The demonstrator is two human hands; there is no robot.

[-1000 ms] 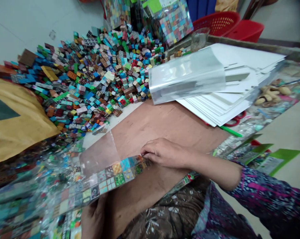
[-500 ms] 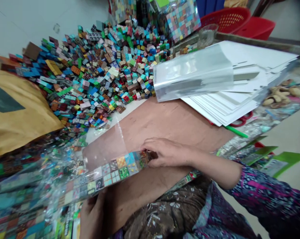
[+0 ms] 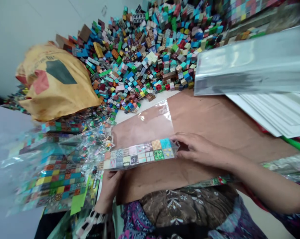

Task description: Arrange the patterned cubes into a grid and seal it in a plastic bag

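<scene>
A clear plastic bag [image 3: 145, 126] lies in front of me, with two rows of small patterned cubes [image 3: 140, 155] along its near side. Its empty flap spreads flat on the brown board beyond the cubes. My right hand [image 3: 197, 149] is closed about the bag's right end, thumb and fingertips at the last cubes. Below the left part of the row, my left hand [image 3: 111, 184] grips the near edge; the thumb shows, while the other fingers are hidden under the bag.
Loose coloured cubes [image 3: 150, 56] are heaped at the back. A yellow bag [image 3: 62, 89] stands left, with filled clear packs [image 3: 60, 179] nearer me. On the brown board [image 3: 214, 119], white cards [image 3: 266, 113] and a clear plastic sleeve [image 3: 239, 69] lie at right. A green-handled tool [image 3: 295, 144] pokes out there.
My view has turned left, so everything sits further right and more packs show at left. Both hands stay on the bag of cubes, which now lies more level.
</scene>
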